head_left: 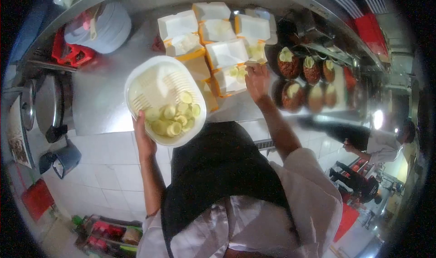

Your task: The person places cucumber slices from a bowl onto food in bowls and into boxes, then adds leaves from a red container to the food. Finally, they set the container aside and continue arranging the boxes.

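While the left hand [146, 140] clamps its fingers [141, 117] on a white tub [146, 84], cucumber slices [171, 121] inside just right of them, the right hand [258, 81] at an open cardboard box [226, 53], box slices [236, 71] just left of its fingers [253, 69], apart or together unclear, other open boxes [252, 27] beyond.

Looks unevenly lit and hazy; bends straight edges into fisheye curves with black, grainy corners; glares white off the steel counter [102, 92], flares near the right-hand co-worker [383, 145], smears fine detail
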Available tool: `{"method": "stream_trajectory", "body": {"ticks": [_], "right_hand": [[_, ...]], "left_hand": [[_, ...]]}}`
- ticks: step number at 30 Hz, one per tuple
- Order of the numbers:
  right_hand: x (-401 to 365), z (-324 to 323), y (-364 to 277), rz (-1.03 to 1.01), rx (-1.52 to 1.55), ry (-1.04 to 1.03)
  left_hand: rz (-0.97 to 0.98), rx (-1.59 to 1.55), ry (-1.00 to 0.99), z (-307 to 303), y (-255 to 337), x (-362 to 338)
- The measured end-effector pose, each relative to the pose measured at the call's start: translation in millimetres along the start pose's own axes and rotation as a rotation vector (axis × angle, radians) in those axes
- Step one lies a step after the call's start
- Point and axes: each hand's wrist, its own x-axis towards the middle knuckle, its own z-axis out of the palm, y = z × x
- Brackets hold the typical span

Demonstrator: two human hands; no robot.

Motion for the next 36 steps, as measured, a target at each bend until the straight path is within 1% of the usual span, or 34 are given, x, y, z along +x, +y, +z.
{"method": "stream_trajectory", "body": {"ticks": [1,2,3,4,6,8,10,11,12,14,16,17,18,20,21,22,24,25,26,28,29,31,32,34,35,36], "right_hand": [[-2,0,2,-0.006,0.001,0.000],[-4,1,2,0.032,-0.026,-0.005],[-6,3,-3,0.068,-0.048,-0.010],[-2,-10,-20,0.054,-0.035,-0.010],[1,-52,-58,0.009,0.649,0.064],[1,-112,-129,-0.034,0.937,-0.248],[3,-127,-187,-0.524,0.944,-0.159],[0,-119,-207,-0.527,0.964,-0.164],[-6,-110,-226,-0.531,0.756,-0.187],[-7,-91,-243,-0.547,0.552,-0.198],[-2,-74,-247,-0.646,0.441,-0.435],[-1,-67,-245,-0.747,0.449,-0.412],[4,-72,-244,-0.757,0.447,-0.412],[12,-88,-245,-0.597,0.570,-0.641],[12,-85,-247,-0.541,0.612,-0.568],[14,-84,-247,-0.548,0.609,-0.574],[18,-89,-249,-0.446,0.735,-0.429],[19,-99,-254,-0.399,0.753,-0.436],[18,-97,-258,-0.403,0.751,-0.441],[14,-92,-265,-0.525,1.022,-0.408],[11,-93,-270,-0.525,1.021,-0.413],[5,-99,-281,-0.411,1.046,-0.704],[2,-97,-287,-0.407,1.047,-0.703],[-3,-91,-297,-0.512,0.709,-0.643],[-7,-90,-300,-0.440,0.743,-0.704],[-11,-88,-301,-0.437,0.743,-0.704]], "left_hand": [[0.006,-0.014,-0.015,0,2,0],[0.011,-0.025,-0.028,-2,4,-1],[0.015,-0.021,-0.018,-4,5,-2],[0.012,0.000,0.018,-4,5,-3],[0.016,0.020,0.080,-6,4,-5],[-0.017,-0.003,0.055,-10,4,-6],[-0.004,0.028,0.076,-20,-6,-1],[0.015,0.006,0.076,-22,-10,0],[0.034,-0.016,0.075,-28,-14,-1],[0.038,-0.004,0.068,-32,-11,-4],[0.156,0.157,0.079,-18,0,-12],[0.123,0.144,0.074,-22,-2,-12],[0.128,0.140,0.081,-23,-1,-11],[0.093,0.106,0.070,-27,-1,-15],[0.091,0.100,0.079,-32,-2,-15],[0.066,0.067,0.082,-38,-5,-13],[0.039,0.027,0.087,-45,-6,-9],[0.045,0.042,0.053,-47,-6,-8],[0.050,0.058,0.018,-49,-5,-7],[0.075,0.088,0.018,-43,5,-9],[0.098,0.124,0.014,-40,8,-10],[0.099,0.120,-0.002,-39,9,-7],[0.101,0.116,-0.019,-38,10,-6],[0.085,0.142,-0.010,-36,16,-7],[0.064,0.166,0.004,-35,18,-8],[0.062,0.167,0.001,-35,20,-9]]}}
